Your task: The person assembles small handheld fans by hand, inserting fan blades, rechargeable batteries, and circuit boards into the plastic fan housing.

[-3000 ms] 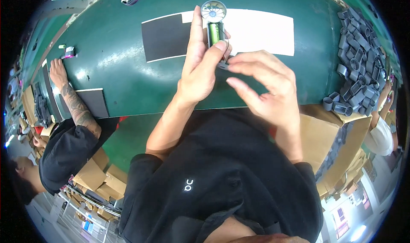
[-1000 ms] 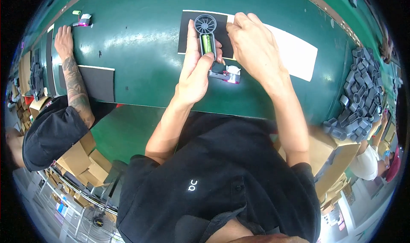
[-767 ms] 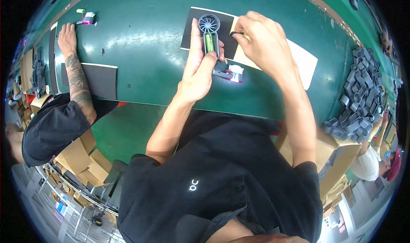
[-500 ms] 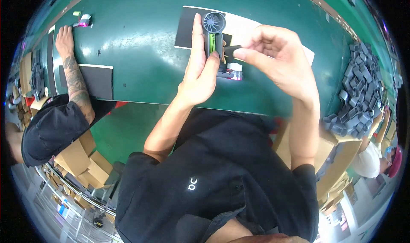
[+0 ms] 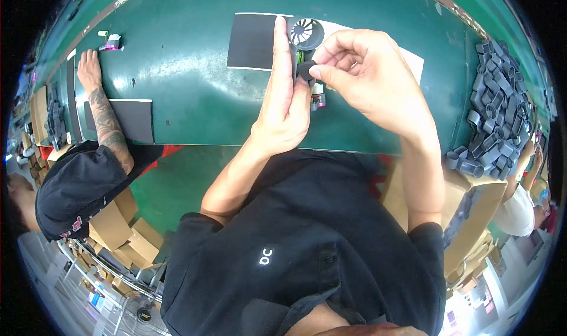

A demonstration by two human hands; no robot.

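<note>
My left hand (image 5: 277, 114) grips a grey plastic housing with a round, finned fan end (image 5: 306, 34); its fingers point away along the housing's left side. A strip of green (image 5: 300, 57) shows inside the body, just below the fan. Between the thumb and fingertips of my right hand (image 5: 381, 82) is a small flat black piece (image 5: 305, 71), held over the housing's body and partly covering it. Close by my left fingers, a small white and magenta part (image 5: 319, 98) is partly hidden by the hands.
A black sheet (image 5: 251, 40) and a white sheet (image 5: 413, 64) lie on the green table (image 5: 195, 70). Many grey plastic tubes (image 5: 496, 111) are heaped at the right. At the left, a co-worker's hand (image 5: 90, 69) rests near another black sheet (image 5: 136, 120). Cardboard (image 5: 478, 218) stands below the heap.
My right hand has brought the black piece left, onto the housing's body. The housing has shifted slightly right, its fan end tilting.
</note>
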